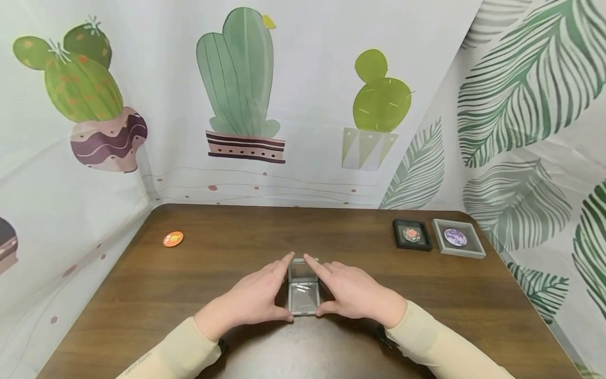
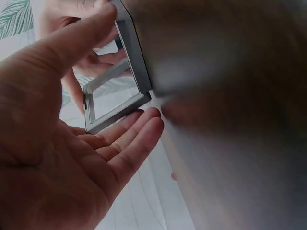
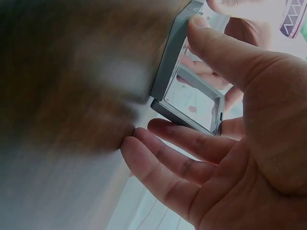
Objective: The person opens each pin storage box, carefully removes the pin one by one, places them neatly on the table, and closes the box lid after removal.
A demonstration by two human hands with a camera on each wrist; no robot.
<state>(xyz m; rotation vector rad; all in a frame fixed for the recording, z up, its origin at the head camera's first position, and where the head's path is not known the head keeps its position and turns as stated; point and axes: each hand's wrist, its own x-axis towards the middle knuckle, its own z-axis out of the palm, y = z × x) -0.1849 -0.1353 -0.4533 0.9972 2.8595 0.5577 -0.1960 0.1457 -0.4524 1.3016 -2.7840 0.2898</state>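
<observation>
A small grey hinged display frame (image 1: 304,314) with clear windows stands unfolded on the table, its lid half raised toward the back. My left hand (image 1: 253,297) holds its left side, thumb at the front corner and index fingertip at the lid's upper edge. On the other side my right hand (image 1: 355,292) grips it the same way. In the left wrist view, the frame's grey rim (image 2: 136,57) meets the left thumb, and the lower fingers lie near the lid. The right wrist view shows the right thumb on the front corner of the base (image 3: 169,60).
An orange round badge (image 1: 173,239) lies at the back left of the brown wooden table (image 1: 189,279). At the back right are a black frame (image 1: 400,243) holding a round floral piece and a grey frame (image 1: 468,252) holding a purple one. Printed curtains hang behind.
</observation>
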